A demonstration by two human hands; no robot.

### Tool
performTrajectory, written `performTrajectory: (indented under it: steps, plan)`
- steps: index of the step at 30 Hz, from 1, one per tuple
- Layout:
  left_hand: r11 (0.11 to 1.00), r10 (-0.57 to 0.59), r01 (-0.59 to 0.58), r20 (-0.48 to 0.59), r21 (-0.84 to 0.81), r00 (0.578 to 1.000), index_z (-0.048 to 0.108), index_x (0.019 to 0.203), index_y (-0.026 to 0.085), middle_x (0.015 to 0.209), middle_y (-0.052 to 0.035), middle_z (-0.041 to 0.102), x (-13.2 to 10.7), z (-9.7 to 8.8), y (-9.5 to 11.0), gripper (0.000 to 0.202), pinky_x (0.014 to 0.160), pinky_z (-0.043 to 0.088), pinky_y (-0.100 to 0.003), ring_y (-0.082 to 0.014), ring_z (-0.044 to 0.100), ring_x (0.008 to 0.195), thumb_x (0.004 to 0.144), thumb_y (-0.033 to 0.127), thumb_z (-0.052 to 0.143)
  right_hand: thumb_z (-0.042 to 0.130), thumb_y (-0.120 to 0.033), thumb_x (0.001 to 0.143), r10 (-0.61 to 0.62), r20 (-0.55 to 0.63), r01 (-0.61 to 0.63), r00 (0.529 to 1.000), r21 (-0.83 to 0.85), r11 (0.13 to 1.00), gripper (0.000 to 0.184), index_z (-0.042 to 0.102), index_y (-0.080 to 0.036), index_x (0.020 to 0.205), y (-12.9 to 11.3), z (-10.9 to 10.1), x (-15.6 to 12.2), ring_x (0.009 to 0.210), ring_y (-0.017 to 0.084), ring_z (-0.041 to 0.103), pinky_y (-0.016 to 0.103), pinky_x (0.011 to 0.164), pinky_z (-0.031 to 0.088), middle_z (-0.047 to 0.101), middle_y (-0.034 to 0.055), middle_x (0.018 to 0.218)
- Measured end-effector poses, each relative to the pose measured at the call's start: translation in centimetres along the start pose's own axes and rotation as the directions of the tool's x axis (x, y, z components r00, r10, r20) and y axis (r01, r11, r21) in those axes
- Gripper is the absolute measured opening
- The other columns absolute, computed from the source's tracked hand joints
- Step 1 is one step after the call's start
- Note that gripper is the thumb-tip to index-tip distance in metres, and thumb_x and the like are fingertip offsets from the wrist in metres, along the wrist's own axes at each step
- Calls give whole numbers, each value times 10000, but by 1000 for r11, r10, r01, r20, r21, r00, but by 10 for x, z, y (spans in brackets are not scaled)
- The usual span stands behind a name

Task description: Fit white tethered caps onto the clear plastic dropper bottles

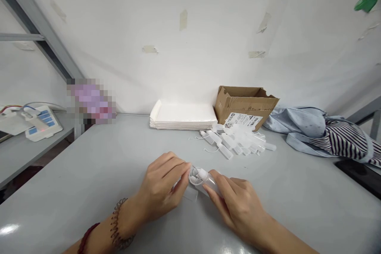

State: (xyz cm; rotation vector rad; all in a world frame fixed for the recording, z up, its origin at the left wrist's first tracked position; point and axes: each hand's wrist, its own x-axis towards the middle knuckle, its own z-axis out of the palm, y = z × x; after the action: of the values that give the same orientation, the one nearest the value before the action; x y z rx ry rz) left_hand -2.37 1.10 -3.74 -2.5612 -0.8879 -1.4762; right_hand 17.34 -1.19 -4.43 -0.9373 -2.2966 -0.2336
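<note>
My right hand [238,200] is closed round a small translucent squeeze bottle [212,182], held tilted with its white nozzle end [203,174] towards the left. A thin white strap loops beside the nozzle. Thumb and forefinger of my left hand [166,180] pinch together just left of that loop; a thin dark line shows by the fingertips, too small to name. Below the hands, a clear piece [190,193] lies on the table, partly hidden. Farther back is a pile of similar translucent bottles [238,139], some with loose straps.
A stack of white padded envelopes [184,117] lies against the wall, beside an open cardboard box [247,105]. To the right are a light blue bag with striped cloth [321,131] and a black flat object [360,176]. A side table holds a white-blue device [44,123].
</note>
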Motion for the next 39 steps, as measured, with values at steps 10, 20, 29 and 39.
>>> performTrajectory:
  steps: [10, 20, 29, 39]
  plan:
    - [1000, -9, 9, -1, -21, 1000, 603, 934, 146, 693, -45, 643, 0, 0, 1, 240, 552, 455, -291, -147, 513, 627, 765, -19, 559, 379, -218, 952, -26, -4, 26, 1000, -15, 1000, 210, 537, -80, 962, 1, -1, 1, 383, 112, 413, 240, 392, 292, 522, -15, 531]
    - [1000, -13, 13, -1, -23, 1000, 601, 922, 151, 694, -44, 647, -2, 1, 0, 241, 566, 457, -303, -154, 516, 631, 753, -19, 579, 369, -224, 956, -2, 19, 2, 1000, 21, 1000, 218, 535, -84, 976, 1, 0, -1, 394, 108, 432, 225, 404, 315, 527, -15, 539]
    - [999, -23, 24, 16, -23, 1000, 606, 908, 151, 680, -40, 648, -2, 1, 2, 217, 564, 445, -297, -149, 513, 620, 769, -10, 562, 377, -221, 953, -16, 4, 15, 1000, 11, 1000, 224, 548, -78, 941, 0, 0, 0, 376, 104, 402, 229, 392, 299, 499, -25, 512]
    - [1000, -26, 26, 13, 16, 1000, 605, 895, 163, 682, -38, 653, -4, 3, 1, 200, 574, 449, -300, -150, 522, 625, 784, 6, 548, 373, -222, 954, -15, 18, 15, 1000, -3, 1000, 218, 543, -86, 937, 0, 2, 0, 378, 108, 404, 236, 390, 285, 501, -24, 521]
